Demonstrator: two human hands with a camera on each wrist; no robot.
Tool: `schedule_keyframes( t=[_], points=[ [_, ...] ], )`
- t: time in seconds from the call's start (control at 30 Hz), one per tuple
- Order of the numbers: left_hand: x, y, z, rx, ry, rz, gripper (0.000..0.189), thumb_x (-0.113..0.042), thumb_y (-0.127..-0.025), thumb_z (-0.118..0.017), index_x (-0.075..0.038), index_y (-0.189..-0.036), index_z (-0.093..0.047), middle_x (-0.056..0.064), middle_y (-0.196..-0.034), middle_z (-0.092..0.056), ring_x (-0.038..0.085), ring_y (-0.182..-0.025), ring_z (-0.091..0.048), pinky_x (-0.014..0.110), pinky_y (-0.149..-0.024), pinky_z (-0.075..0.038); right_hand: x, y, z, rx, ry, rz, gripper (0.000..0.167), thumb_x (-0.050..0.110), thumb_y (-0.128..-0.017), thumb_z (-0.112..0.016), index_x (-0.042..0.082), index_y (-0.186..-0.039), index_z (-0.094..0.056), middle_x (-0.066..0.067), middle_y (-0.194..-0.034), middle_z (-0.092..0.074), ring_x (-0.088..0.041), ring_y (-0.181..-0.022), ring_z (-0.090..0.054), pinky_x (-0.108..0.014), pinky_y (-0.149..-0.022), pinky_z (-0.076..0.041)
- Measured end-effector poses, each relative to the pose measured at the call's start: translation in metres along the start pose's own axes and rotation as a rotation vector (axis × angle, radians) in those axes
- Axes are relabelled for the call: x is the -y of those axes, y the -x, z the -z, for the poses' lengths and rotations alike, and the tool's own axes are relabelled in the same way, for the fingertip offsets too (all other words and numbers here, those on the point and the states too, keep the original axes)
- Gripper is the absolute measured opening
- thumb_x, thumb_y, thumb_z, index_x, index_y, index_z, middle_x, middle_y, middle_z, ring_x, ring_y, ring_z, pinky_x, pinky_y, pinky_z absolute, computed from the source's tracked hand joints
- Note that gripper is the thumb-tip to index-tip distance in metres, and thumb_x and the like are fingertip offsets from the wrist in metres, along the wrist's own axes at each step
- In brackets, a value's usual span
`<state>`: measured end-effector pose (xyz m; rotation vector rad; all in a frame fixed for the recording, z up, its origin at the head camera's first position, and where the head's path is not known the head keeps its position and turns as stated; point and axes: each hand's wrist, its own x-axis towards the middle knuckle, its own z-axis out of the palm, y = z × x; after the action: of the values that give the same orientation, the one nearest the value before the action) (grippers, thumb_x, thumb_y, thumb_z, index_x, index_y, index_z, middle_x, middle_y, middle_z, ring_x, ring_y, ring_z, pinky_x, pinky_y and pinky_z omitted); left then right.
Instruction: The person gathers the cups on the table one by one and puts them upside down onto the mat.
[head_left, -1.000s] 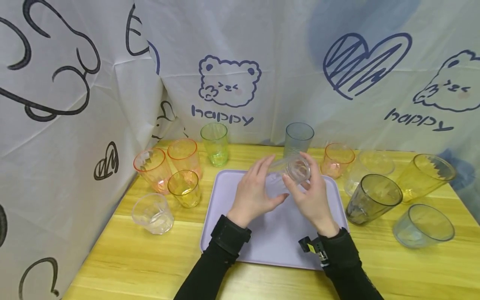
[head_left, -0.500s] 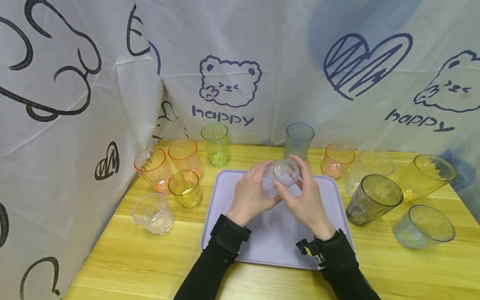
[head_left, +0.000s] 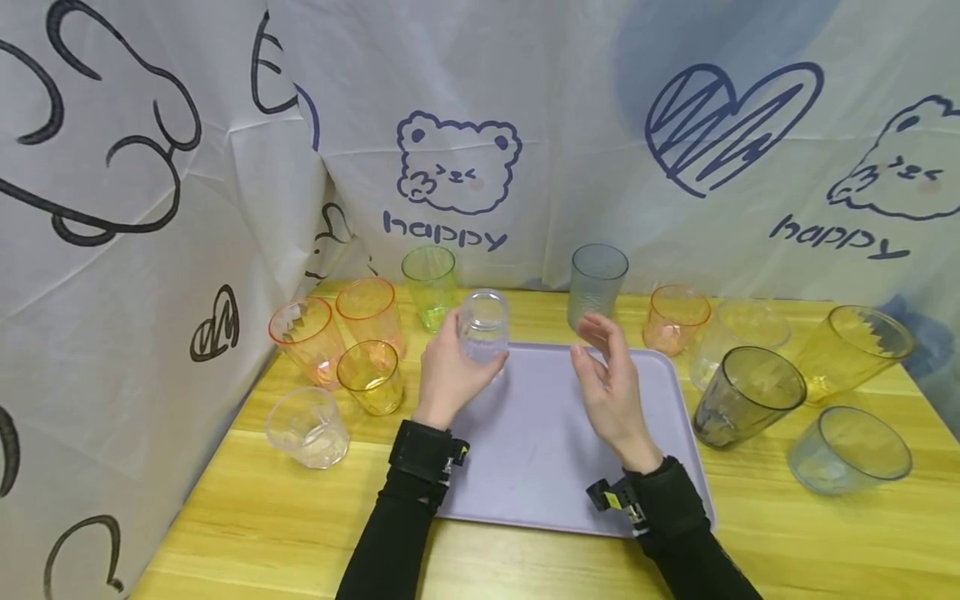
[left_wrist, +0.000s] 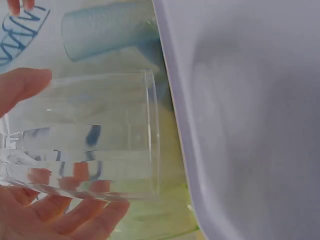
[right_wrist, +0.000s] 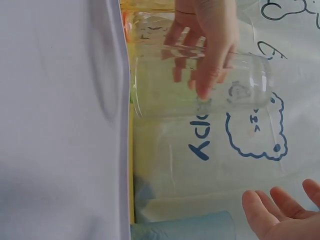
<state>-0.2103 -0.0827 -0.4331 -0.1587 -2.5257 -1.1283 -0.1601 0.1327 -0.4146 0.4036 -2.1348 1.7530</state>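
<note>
In the lower middle of the head view, a pale purple tray [head_left: 540, 483] is carried by the desk [head_left: 517, 567]. Above it, right of centre, the right hand [head_left: 611, 396] is held wide, its thumb parted from loosely extended fingers. Left of centre, a clear cup [head_left: 483, 323] is gripped between the thumb and fingers of the left hand [head_left: 452, 371]. The cup is held upside down by the tray's upper left corner, well apart from the right hand. Beyond the cup, a green glass [head_left: 431, 282] is seen at upper left; beyond the right hand, a blue glass [head_left: 597, 283]. Farthest, a white cloth [head_left: 581, 125] is hung.
</note>
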Motion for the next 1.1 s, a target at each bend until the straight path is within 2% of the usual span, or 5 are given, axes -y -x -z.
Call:
schedule_keyframes(
  t=[0.43, 0.7, 0.77, 0.97, 1.1],
  points=[
    [0.026, -0.001, 0.0, 0.025, 0.0, 0.132, 0.082, -0.031, -0.074, -0.088, -0.005, -0.139, -0.045, 0.022, -0.132, -0.065, 0.04, -0.118, -0.065, 0.054, -0.099, -0.054, -0.008, -0.001, 0.0, 0.023, -0.004, -0.075, 0.041, 0.01, -0.106, -0.044, -0.004, -0.144, -0.038, -0.025, -0.138, -0.05, -0.043, -0.135, -0.05, -0.006, -0.1, -0.042],
    [0.028, -0.001, 0.004, 0.031, -0.004, 0.218, 0.084, -0.032, -0.074, -0.089, -0.005, -0.139, -0.043, 0.021, -0.133, -0.063, 0.04, -0.12, -0.063, 0.054, -0.1, -0.053, -0.014, -0.003, -0.004, 0.041, -0.021, -0.138, 0.039, 0.011, -0.107, -0.043, -0.006, -0.143, -0.039, -0.028, -0.134, -0.053, -0.04, -0.125, -0.057, -0.008, -0.097, -0.047],
    [0.027, -0.001, 0.005, 0.028, -0.02, 0.232, 0.087, -0.032, -0.073, -0.089, -0.005, -0.14, -0.041, 0.021, -0.135, -0.061, 0.039, -0.122, -0.062, 0.054, -0.101, -0.053, -0.016, -0.003, -0.005, 0.04, -0.019, -0.147, 0.039, 0.011, -0.107, -0.043, -0.006, -0.142, -0.04, -0.028, -0.134, -0.054, -0.032, -0.122, -0.059, -0.008, -0.096, -0.048],
    [0.022, -0.003, 0.008, 0.017, -0.05, 0.271, 0.096, -0.029, -0.072, -0.091, -0.007, -0.146, -0.035, 0.022, -0.142, -0.056, 0.04, -0.126, -0.059, 0.054, -0.105, -0.051, -0.018, -0.003, -0.004, 0.059, -0.027, -0.173, 0.041, 0.015, -0.108, -0.042, -0.004, -0.144, -0.039, -0.027, -0.135, -0.054, 0.007, -0.108, -0.057, -0.008, -0.095, -0.048],
    [0.02, -0.003, 0.007, 0.021, -0.058, 0.279, 0.096, -0.028, -0.072, -0.09, -0.008, -0.147, -0.034, 0.022, -0.142, -0.057, 0.041, -0.124, -0.06, 0.054, -0.103, -0.052, -0.019, -0.002, -0.004, 0.067, -0.031, -0.186, 0.041, 0.015, -0.108, -0.043, -0.004, -0.144, -0.038, -0.027, -0.134, -0.055, 0.012, -0.105, -0.057, -0.009, -0.095, -0.049]
  ],
)
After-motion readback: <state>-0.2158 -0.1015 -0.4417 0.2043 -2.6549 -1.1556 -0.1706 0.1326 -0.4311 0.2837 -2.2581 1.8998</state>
